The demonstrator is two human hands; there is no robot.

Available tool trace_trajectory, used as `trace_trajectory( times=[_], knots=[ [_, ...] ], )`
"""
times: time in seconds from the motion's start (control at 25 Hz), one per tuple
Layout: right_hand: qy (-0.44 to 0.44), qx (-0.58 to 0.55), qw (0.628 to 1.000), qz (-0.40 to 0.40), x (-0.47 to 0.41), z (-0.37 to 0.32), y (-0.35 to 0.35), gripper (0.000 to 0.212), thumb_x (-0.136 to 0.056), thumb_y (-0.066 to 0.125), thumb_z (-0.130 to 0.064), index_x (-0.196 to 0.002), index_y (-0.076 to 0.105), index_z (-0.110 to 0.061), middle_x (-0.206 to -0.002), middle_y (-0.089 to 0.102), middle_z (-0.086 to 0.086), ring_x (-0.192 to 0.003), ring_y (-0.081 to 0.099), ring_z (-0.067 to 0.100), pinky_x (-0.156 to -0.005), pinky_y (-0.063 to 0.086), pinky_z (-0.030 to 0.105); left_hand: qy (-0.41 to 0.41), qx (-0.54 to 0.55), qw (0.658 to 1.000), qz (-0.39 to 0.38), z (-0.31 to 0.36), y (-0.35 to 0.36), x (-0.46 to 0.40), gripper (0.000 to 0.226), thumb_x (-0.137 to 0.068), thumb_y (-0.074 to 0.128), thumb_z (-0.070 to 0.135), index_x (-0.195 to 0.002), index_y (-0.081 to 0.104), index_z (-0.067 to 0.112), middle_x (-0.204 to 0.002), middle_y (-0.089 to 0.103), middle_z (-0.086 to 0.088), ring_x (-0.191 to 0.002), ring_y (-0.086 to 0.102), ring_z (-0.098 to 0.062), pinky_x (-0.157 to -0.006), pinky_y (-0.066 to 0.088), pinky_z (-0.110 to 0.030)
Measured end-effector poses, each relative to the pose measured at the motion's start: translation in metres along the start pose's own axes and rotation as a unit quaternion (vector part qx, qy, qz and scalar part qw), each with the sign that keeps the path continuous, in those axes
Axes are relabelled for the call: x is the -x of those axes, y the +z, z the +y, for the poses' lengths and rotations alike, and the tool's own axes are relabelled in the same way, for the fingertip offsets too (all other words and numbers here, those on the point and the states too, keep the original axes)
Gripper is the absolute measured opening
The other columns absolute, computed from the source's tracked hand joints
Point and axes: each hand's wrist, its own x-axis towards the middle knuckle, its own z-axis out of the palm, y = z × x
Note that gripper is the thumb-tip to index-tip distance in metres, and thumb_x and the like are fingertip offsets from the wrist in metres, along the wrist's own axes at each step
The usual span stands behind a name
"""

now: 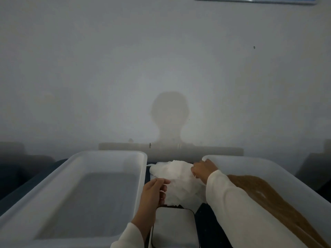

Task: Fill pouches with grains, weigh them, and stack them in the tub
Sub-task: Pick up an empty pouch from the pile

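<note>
A heap of white pouches (176,181) lies between two white tubs. My left hand (155,191) pinches the near left edge of the heap. My right hand (203,169) grips its far right side, by the corner of the right tub. The left tub (75,228) has nothing in it. The right tub (279,165) holds brown grains (274,196), partly hidden by my right sleeve. A weighing scale (174,228) with a pale plate sits in front of the heap, with nothing on it.
A plain grey wall with my shadow on it rises straight behind the tubs. The dark table surface (207,222) shows between the scale and the right tub. Dim shapes sit at the far left and far right edges.
</note>
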Motion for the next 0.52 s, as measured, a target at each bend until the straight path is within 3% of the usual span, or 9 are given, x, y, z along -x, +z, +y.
trace_trajectory(
  times=[0.16, 0.24, 0.36, 0.44, 0.52],
  knots=[
    [0.015, -0.064, 0.997, 0.051, 0.006, 0.026, -0.022, 0.024, -0.085, 0.052, -0.006, -0.093, 0.061, -0.027, -0.105, 0.062, 0.007, -0.102, 0.058, 0.027, -0.087, 0.035, 0.028, -0.008, -0.009, 1.0, -0.02, -0.002, -0.002, -0.007, 0.023, -0.094, 0.047, 0.006, -0.081, 0.066, 0.003, -0.06, 0.05, -0.003, -0.047, 0.039, -0.011, -0.042, 0.031, -0.017],
    [0.08, -0.235, 0.961, 0.125, 0.019, 0.036, -0.035, 0.017, -0.09, 0.053, -0.01, -0.095, 0.065, -0.02, -0.103, 0.065, 0.002, -0.099, 0.06, 0.026, -0.087, 0.041, 0.029, 0.006, -0.034, 0.998, -0.048, 0.002, 0.0, -0.007, 0.021, -0.094, 0.048, 0.005, -0.081, 0.065, 0.005, -0.063, 0.052, -0.003, -0.046, 0.043, -0.01, -0.042, 0.034, -0.017],
    [0.155, -0.536, 0.8, 0.22, 0.058, 0.038, -0.062, 0.017, -0.094, 0.054, -0.015, -0.083, 0.063, -0.007, -0.092, 0.066, 0.009, -0.086, 0.061, 0.026, -0.081, 0.05, 0.034, 0.05, -0.08, 0.993, -0.074, 0.012, -0.004, -0.004, 0.012, -0.093, 0.052, 0.005, -0.086, 0.062, 0.007, -0.071, 0.058, -0.002, -0.049, 0.049, -0.009, -0.045, 0.037, -0.019],
    [0.15, -0.67, 0.688, 0.238, 0.095, 0.033, -0.082, 0.016, -0.093, 0.054, -0.01, -0.081, 0.062, -0.004, -0.089, 0.065, 0.009, -0.084, 0.062, 0.022, -0.073, 0.057, 0.027, 0.076, -0.101, 0.988, -0.088, 0.017, -0.01, 0.004, 0.008, -0.092, 0.054, 0.006, -0.092, 0.062, 0.009, -0.079, 0.062, -0.002, -0.053, 0.054, -0.007, -0.047, 0.041, -0.017],
    [0.125, -0.794, 0.546, 0.237, 0.139, 0.019, -0.101, 0.011, -0.087, 0.056, -0.008, -0.076, 0.059, -0.006, -0.079, 0.061, 0.004, -0.076, 0.061, 0.014, -0.061, 0.056, 0.021, 0.086, -0.111, 0.984, -0.111, 0.02, -0.015, 0.02, 0.008, -0.091, 0.057, 0.009, -0.098, 0.061, 0.012, -0.091, 0.065, -0.004, -0.06, 0.06, -0.007, -0.051, 0.044, -0.017]
  ],
)
